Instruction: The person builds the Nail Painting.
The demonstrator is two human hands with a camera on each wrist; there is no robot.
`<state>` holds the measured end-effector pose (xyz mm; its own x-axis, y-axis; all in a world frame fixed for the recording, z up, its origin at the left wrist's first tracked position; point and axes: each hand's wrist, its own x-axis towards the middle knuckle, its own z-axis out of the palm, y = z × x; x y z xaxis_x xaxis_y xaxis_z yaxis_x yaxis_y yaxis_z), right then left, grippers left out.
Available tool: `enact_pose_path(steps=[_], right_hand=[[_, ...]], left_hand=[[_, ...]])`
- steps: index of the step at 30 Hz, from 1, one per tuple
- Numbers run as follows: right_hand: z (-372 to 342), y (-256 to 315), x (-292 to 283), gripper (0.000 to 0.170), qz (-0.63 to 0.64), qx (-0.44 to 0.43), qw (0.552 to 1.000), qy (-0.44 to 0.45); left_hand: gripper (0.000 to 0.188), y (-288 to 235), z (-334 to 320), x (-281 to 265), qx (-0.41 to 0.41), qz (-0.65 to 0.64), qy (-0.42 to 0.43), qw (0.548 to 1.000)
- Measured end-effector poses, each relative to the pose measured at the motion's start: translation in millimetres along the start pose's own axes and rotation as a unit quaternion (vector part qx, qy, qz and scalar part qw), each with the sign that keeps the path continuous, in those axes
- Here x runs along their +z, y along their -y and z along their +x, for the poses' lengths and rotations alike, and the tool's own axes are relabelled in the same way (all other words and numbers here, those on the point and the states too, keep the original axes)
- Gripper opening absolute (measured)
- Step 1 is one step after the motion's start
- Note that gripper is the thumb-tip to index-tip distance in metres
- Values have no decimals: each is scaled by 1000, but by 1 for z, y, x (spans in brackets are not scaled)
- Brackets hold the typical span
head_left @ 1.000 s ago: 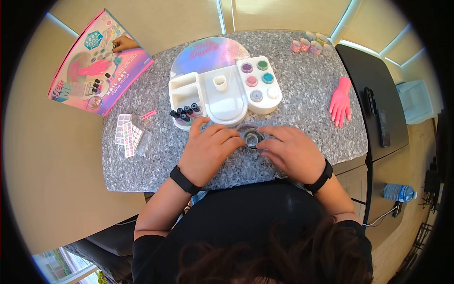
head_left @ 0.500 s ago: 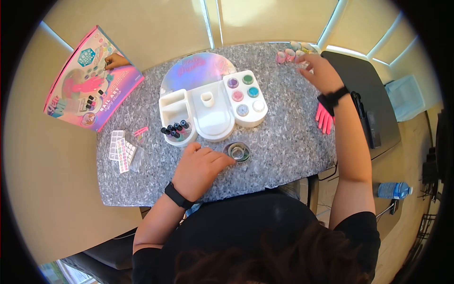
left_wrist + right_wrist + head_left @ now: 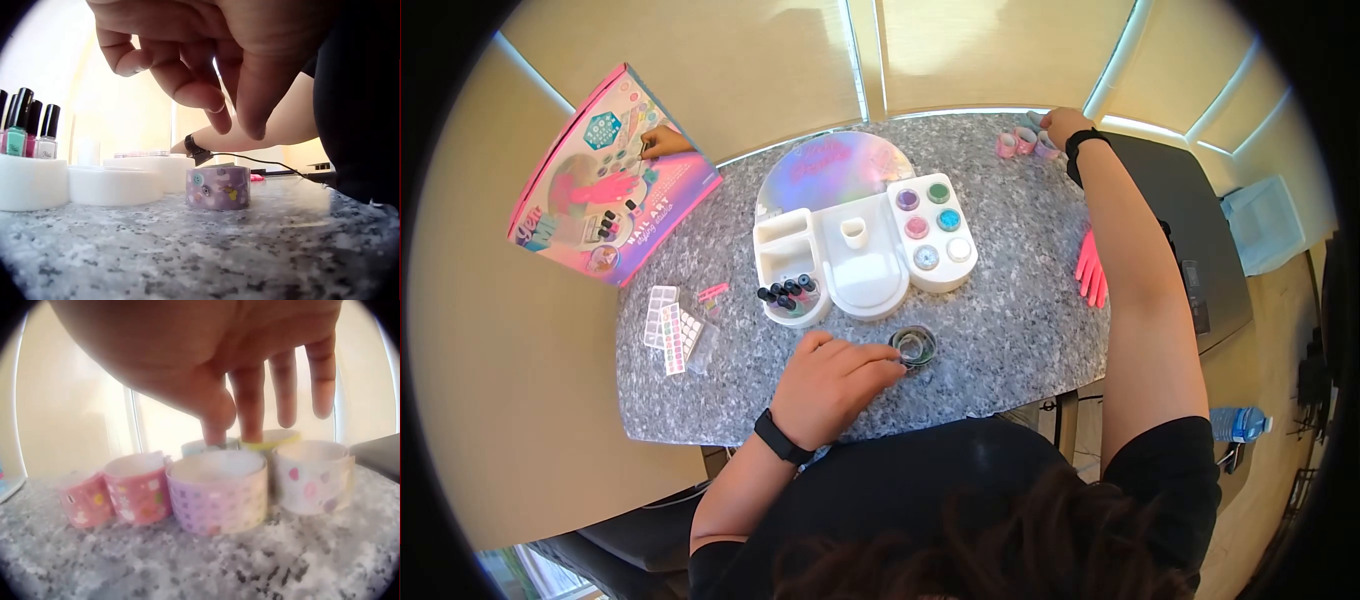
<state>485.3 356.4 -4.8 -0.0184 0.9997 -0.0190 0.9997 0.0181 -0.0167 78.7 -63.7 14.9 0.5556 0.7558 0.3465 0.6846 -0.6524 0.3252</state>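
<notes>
Right hand has moved over tape rolls; only its wrist view shows straight fingers; left hand relaxed.

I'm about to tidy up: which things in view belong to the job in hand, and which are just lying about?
Seemingly in the job:
left hand, near the purple roll
right hand, at the other rolls

Seemingly just lying about:
stand
polish bottles
pots
pink hand
box
stickers
water bottle
bin
</notes>
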Motion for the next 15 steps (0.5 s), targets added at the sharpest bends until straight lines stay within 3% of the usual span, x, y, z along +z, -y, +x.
enact_pose_path(steps=[2, 5, 7, 12, 15], right_hand=[[3, -3, 6, 37, 0, 8, 1000, -4], [11, -13, 6, 35, 33, -47, 997, -53], [-1, -7, -11, 36, 88, -97, 978, -161], [-138, 45, -72, 25, 219, -296, 904, -216], [-230, 69, -74, 17, 203, -371, 893, -156]], left_hand=[[25, 1, 0, 1, -13, 9, -3, 1000], [27, 1, 1, 7, -22, 25, 13, 999], [27, 2, 1, 9, -20, 25, 25, 999], [25, 6, 1, 13, -10, 35, 38, 999], [23, 5, 2, 11, -15, 29, 17, 999]])
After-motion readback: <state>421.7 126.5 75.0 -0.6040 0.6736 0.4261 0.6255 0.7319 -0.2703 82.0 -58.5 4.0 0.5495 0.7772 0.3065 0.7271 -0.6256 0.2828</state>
